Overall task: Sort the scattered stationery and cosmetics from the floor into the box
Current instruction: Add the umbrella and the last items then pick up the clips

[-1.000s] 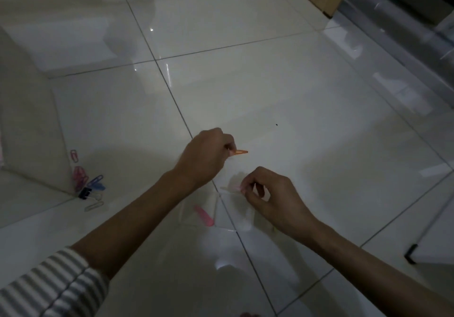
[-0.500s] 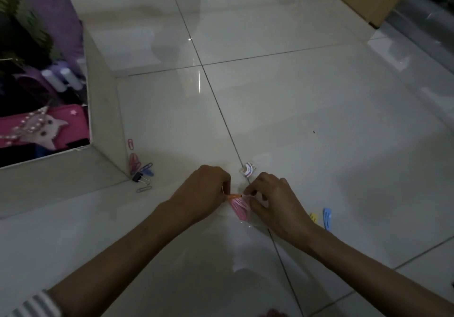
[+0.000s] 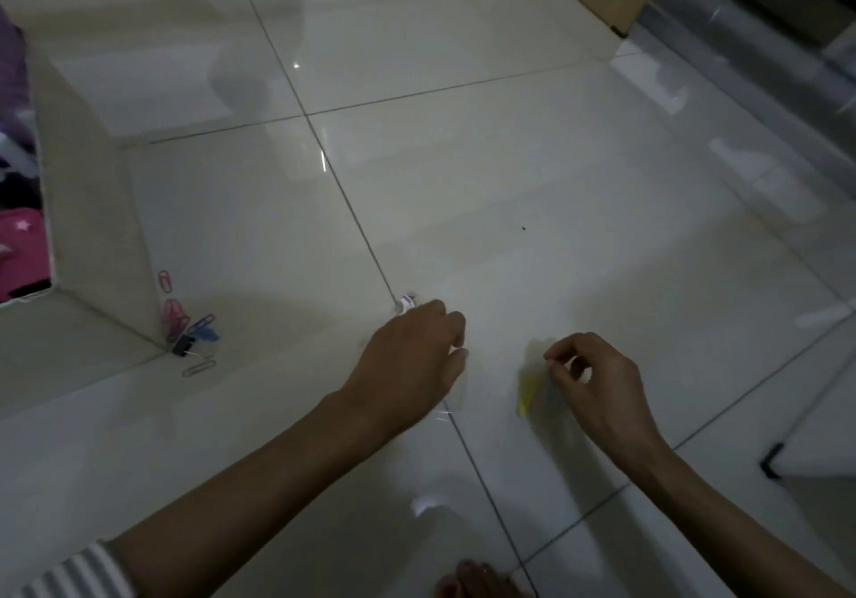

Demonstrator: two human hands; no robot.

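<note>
Beside the near corner of the pale cardboard box (image 3: 92,208): 1 black binder clip (image 3: 183,345) and about 6 coloured wire paper clips (image 3: 202,323); the pink ones overlap, so the count is unsure. Farther right of the box: 1 small white-and-red item (image 3: 406,302) and 1 blurred yellow piece (image 3: 528,393).

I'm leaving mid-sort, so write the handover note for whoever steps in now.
The left hand is curled and seems to grip a faint clear bag.
The right hand pinches beside a blurred yellow item; hold unclear.
The box is far left, with a pink pouch inside.
To do: paper clips and binder clip at the box corner, white-red item by the left hand.
</note>
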